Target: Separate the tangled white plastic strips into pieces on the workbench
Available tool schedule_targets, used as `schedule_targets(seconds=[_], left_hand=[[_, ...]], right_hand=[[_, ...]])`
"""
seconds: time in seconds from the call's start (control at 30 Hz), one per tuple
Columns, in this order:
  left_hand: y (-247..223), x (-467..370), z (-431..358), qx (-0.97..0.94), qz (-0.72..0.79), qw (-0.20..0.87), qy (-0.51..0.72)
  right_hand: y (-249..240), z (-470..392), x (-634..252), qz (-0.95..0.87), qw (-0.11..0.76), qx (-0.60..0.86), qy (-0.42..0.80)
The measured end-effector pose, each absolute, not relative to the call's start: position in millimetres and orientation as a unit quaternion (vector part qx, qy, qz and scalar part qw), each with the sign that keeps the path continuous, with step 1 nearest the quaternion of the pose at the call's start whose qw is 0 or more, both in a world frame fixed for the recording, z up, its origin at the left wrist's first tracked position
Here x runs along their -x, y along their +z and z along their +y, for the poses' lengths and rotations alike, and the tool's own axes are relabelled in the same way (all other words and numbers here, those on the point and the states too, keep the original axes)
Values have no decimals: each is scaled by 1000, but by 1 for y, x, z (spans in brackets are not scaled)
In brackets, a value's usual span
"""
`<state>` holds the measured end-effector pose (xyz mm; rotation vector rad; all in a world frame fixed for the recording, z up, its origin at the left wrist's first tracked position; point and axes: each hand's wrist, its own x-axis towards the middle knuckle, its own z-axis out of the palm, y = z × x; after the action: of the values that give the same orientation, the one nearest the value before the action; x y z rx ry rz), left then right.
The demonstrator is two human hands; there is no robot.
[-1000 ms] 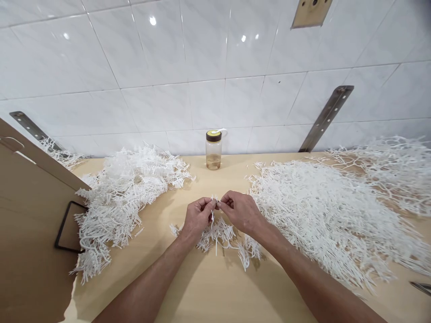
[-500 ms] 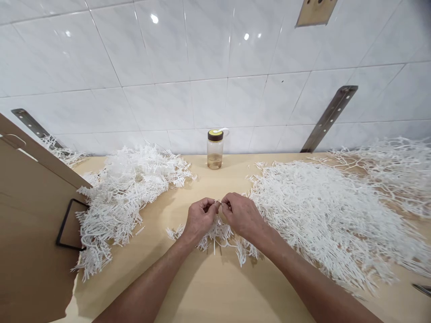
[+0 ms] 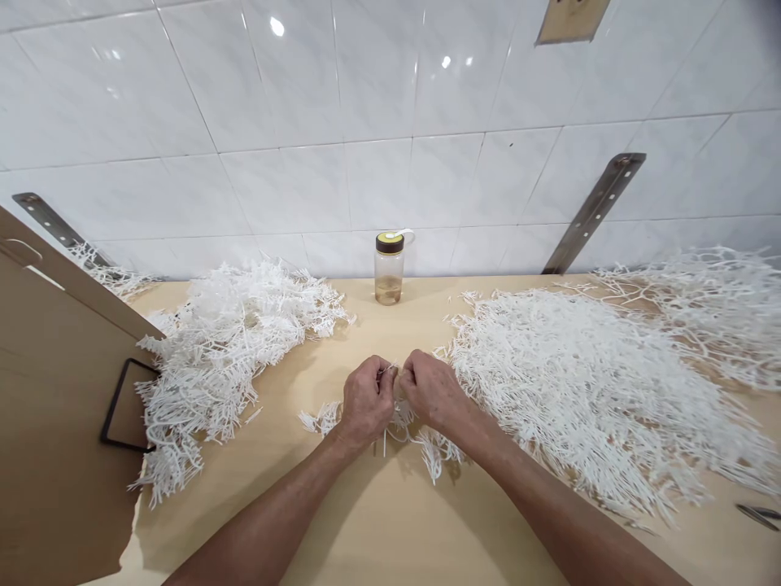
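Note:
My left hand (image 3: pixel 368 397) is closed in a pinch, with a bit of thin white strand (image 3: pixel 388 369) showing at its fingertips. Close beside it, my right hand (image 3: pixel 432 386) is also closed, fingertips almost meeting those of the left; what lies between its fingers is hidden. Below both hands, a small cluster of white branching plastic-looking strands (image 3: pixel 434 452) lies on the tabletop. To the right spreads a large heap of loose white strands (image 3: pixel 586 391). Another heap of white branching pieces (image 3: pixel 237 342) lies to the left.
A clear bottle (image 3: pixel 389 273) with a dark and yellow lid stands near the tiled wall (image 3: pixel 378 187). An open cardboard box (image 3: pixel 61 407) borders the left side. Metal brackets (image 3: pixel 595 213) rise at the wall. A dark metal tool (image 3: pixel 760 516) lies at the right edge.
My fingers have curled in tighter, and the left hand has turned slightly so its back shows more. Both hands stay over the small cluster. The view has shifted slightly.

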<state>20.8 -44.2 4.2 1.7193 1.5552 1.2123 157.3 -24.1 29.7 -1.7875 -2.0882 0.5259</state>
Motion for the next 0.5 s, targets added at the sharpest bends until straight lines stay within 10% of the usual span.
schedule_targets(seconds=[0.5], left_hand=[[12,-19,-37,-391,487,586,516]], right_hand=[[56,-8,-201,-753,251,597,116]])
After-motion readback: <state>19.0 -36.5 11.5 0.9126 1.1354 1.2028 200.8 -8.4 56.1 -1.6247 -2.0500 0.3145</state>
